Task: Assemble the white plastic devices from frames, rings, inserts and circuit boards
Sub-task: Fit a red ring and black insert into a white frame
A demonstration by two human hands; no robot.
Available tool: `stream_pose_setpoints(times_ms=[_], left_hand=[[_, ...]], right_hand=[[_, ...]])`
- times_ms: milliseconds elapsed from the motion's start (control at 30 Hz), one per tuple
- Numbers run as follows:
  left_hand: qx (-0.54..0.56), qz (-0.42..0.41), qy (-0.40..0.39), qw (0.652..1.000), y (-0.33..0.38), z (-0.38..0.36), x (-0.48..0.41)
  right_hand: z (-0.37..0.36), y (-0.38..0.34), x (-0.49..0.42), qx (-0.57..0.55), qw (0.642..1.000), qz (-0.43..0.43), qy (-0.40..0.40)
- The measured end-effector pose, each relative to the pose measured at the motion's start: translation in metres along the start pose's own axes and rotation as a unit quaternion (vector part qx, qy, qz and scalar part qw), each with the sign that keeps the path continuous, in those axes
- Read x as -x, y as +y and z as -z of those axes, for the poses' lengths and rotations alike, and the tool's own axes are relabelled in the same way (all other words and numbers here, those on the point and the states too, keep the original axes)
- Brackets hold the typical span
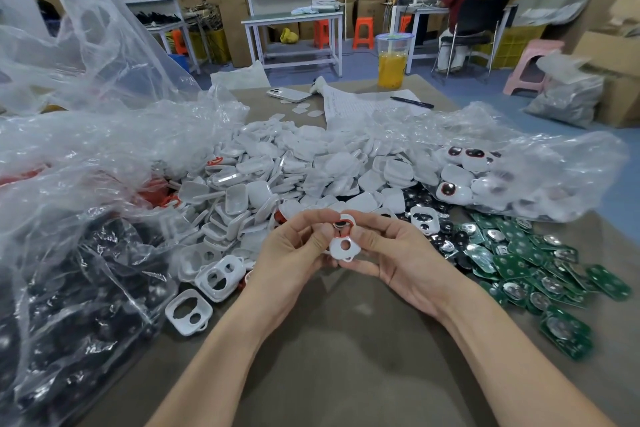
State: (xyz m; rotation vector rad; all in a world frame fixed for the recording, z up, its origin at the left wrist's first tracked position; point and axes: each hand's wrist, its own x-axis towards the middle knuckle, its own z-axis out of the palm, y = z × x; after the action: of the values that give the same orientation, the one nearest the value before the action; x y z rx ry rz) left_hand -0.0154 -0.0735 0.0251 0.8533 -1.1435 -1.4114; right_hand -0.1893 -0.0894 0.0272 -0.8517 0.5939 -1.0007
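Both hands pinched the white frame [343, 243] above the surface [346, 340]: left hand [294, 246] and right hand [398, 253] fingers curled round it. The red ring [346, 221] looked half-seated; uneven thumb pressure could have popped it loose.

Bare surface [339, 350] only on the near side, up to left hand [294, 246] and right hand [401, 256], both pinching a frame [341, 248]. Ahead: shell pile [294, 170] across the full width. Left: bag [79, 204] overhangs, two loose frames [188, 313] just beside it. Right: boards [526, 263] spread nearly to the edge, second bag [540, 177] behind them
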Motion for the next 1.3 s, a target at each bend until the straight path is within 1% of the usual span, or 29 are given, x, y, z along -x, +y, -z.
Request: stream_pose_setpoints(times_ms=[500,767,1033,1300], left_hand=[[-0.066,-0.010,0.036,0.997,-0.007,0.002,-0.002],[-0.112,-0.029,0.057,0.992,-0.007,0.002,-0.002],[-0.135,-0.050,0.073,0.987,-0.003,-0.001,0.000],[-0.195,-0.076,0.102,0.972,-0.007,-0.004,-0.001]], right_hand=[[-0.001,0.003,-0.003,0.019,1.000,0.006,0.020],[-0.001,0.005,-0.004,0.015,1.000,0.017,0.021],[-0.001,0.006,-0.005,0.027,0.999,0.029,0.025],[0.000,0.010,-0.007,0.082,0.993,0.056,0.063]])
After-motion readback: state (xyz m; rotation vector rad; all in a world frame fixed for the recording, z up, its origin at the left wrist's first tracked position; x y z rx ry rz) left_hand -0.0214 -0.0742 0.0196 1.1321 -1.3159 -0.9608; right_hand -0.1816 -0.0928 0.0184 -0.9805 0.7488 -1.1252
